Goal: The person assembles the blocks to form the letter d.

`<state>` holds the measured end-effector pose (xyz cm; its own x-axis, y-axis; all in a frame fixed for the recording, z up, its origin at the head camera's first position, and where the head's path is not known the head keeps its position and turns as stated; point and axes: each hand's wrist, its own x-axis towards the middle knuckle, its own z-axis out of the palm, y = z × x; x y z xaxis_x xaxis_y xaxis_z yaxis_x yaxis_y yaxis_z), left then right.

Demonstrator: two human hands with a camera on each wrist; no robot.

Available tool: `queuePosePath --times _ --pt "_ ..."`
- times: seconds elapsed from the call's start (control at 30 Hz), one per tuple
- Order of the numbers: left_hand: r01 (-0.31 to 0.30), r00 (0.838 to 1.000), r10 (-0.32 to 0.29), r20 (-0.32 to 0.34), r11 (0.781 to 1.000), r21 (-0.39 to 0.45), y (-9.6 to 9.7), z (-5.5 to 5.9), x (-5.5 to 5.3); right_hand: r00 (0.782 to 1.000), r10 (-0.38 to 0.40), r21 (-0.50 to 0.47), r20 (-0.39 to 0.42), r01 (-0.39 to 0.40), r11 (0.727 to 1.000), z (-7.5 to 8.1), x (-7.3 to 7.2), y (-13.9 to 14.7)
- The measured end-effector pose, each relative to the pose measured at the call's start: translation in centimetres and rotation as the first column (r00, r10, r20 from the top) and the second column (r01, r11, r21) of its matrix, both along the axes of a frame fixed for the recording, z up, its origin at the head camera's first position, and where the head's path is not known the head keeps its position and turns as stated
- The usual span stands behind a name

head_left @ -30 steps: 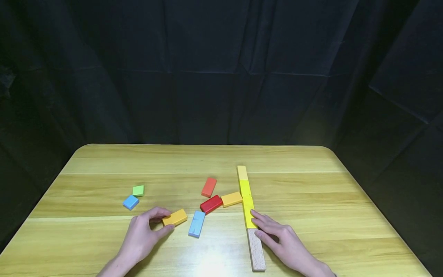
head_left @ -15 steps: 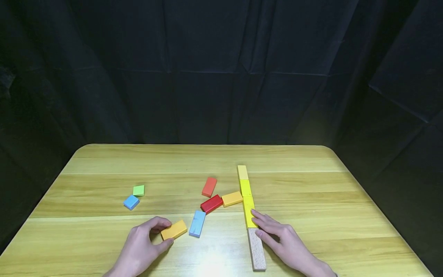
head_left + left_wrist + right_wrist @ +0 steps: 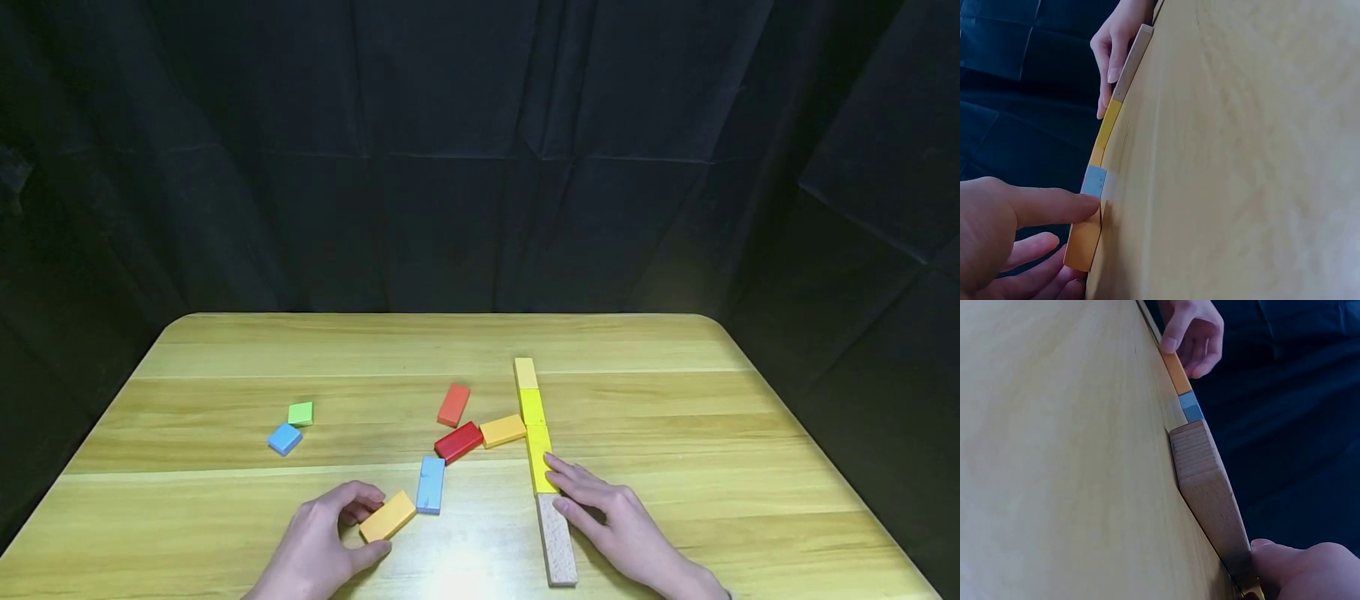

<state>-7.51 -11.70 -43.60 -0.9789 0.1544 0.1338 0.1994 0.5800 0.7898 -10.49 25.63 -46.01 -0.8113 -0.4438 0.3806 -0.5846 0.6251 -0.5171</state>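
My left hand (image 3: 322, 533) pinches an orange block (image 3: 387, 517) between thumb and fingers, low at the table. Its far right corner meets, or nearly meets, a light blue block (image 3: 431, 485); in the left wrist view the orange block (image 3: 1083, 242) lines up with that blue one. My right hand (image 3: 618, 529) lies by a straight row, its fingertips touching a yellow block (image 3: 538, 458) and its thumb at a plain wooden block (image 3: 556, 542). Farther along that row are a shorter yellow block (image 3: 532, 407) and a pale yellow block (image 3: 526, 373).
A dark red block (image 3: 459, 443) touches a second orange block (image 3: 502, 431), which reaches the row. A lighter red block (image 3: 453, 406) lies behind them. Small green (image 3: 301, 413) and blue (image 3: 285, 438) blocks sit at left. A dark curtain (image 3: 480, 208) hangs behind the wooden table (image 3: 675, 350).
My left hand has brought the orange block nearer to me and turned it, lately shifting right. The light blue block's near end has swung slightly right. My right hand stays put.
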Motion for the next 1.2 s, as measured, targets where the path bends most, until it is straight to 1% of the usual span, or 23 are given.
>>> queuePosePath --times 0.2,0.27,0.43,0.53,0.6,0.77,0.9,0.97,1.03,1.13,1.2 --pt "0.097 0.995 -0.097 -0.024 0.995 -0.011 0.11 -0.15 0.4 1.0 -0.002 0.003 0.004 0.002 1.0 0.02 -0.03 0.01" --pt "0.118 0.993 -0.118 -0.015 0.993 -0.001 0.22 -0.22 0.53 1.0 -0.002 0.005 0.005 0.002 1.0 0.02 -0.03 0.01" --pt "0.151 0.987 -0.153 0.051 0.988 0.044 0.47 -0.33 0.75 1.0 -0.009 0.011 0.012 0.009 1.0 0.08 -0.01 0.01" --pt "0.18 0.981 -0.185 0.064 0.981 0.077 0.51 -0.41 0.8 1.0 -0.015 0.018 0.016 0.015 1.0 0.12 -0.01 -0.01" --pt "0.206 0.975 -0.213 0.058 0.972 0.112 0.53 -0.48 0.85 1.0 -0.019 0.021 0.02 0.019 1.0 0.13 0.0 -0.01" --pt "0.273 0.958 -0.285 0.035 0.941 0.202 0.5 -0.67 0.89 0.999 -0.03 0.025 0.03 0.029 0.999 0.1 0.03 0.01" --pt "0.316 0.944 -0.329 0.028 0.923 0.22 0.35 -0.74 0.79 0.999 -0.03 0.026 0.033 0.029 0.999 0.12 0.0 0.02" --pt "0.34 0.937 -0.349 0.003 0.916 0.211 0.29 -0.83 0.72 0.999 -0.028 0.027 0.035 0.027 0.999 0.14 -0.02 0.01" --pt "0.354 0.934 -0.356 -0.027 0.914 0.201 0.31 -0.92 0.66 0.999 -0.028 0.027 0.038 0.027 0.999 0.15 -0.04 0.01" --pt "0.354 0.935 -0.35 -0.054 0.917 0.185 0.4 -1.01 0.69 0.999 -0.028 0.025 0.041 0.027 0.999 0.16 -0.02 0.02" --pt "0.344 0.939 -0.341 -0.049 0.921 0.181 0.52 -1.01 0.72 0.999 -0.028 0.022 0.042 0.027 0.999 0.16 0.01 0.03"
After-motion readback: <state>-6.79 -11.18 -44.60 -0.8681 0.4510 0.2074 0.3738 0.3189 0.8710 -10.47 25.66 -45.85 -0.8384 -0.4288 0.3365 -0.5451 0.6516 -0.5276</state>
